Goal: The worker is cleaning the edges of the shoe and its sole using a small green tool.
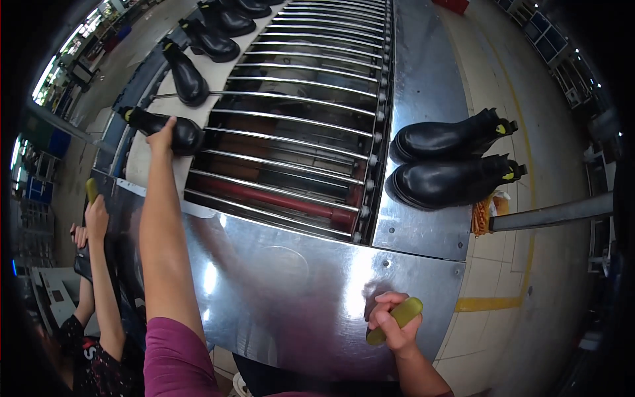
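left hand (162, 135) | fingers hidden behind boot (165, 129) || co-worker | cut off at left edge

The left hand (162, 135) is reaching far out and gripping a black ankle boot (165, 129) lying on the pale belt (149, 169) beside the roller conveyor (297, 126). More black boots (198, 59) are lying in a row along that belt. The right hand (393, 324) is resting on the steel counter (297, 291), its fingers (383, 314) curling around a yellowish stick (397, 319). Two finished boots (453, 159) are lying side by side on the steel ledge at right. At lower left, another person's hand (96, 215) is holding a similar stick (91, 189).
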A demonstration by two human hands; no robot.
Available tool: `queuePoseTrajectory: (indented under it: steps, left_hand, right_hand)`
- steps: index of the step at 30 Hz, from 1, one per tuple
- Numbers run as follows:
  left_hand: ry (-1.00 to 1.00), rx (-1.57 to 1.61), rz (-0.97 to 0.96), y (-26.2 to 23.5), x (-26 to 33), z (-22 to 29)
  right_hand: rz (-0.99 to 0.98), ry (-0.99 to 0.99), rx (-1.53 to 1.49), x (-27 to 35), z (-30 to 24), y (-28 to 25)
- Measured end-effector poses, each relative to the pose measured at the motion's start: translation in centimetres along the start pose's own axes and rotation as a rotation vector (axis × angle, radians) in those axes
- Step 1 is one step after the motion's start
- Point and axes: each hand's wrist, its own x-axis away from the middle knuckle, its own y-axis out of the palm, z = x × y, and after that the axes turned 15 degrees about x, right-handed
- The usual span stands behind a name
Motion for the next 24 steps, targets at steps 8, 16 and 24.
queuePoseTrajectory:
  steps: [8, 16, 24]
  left_hand:
    - [-0.249, 0.448, -0.065, -1.1, 0.2, 0.6]
    - [-0.44, 0.949, -0.473, -9.6, 19.8, 3.1]
    - [-0.555, 1.054, -0.715, -24.2, 49.6, 6.6]
  right_hand:
    - [0.039, 0.001, 0.093, -0.4, 0.5, -0.4]
    - [0.03, -0.037, 0.218, -0.7, -0.1, 0.0]
    - [-0.03, 0.042, 0.104, -0.5, -0.9, -0.1]
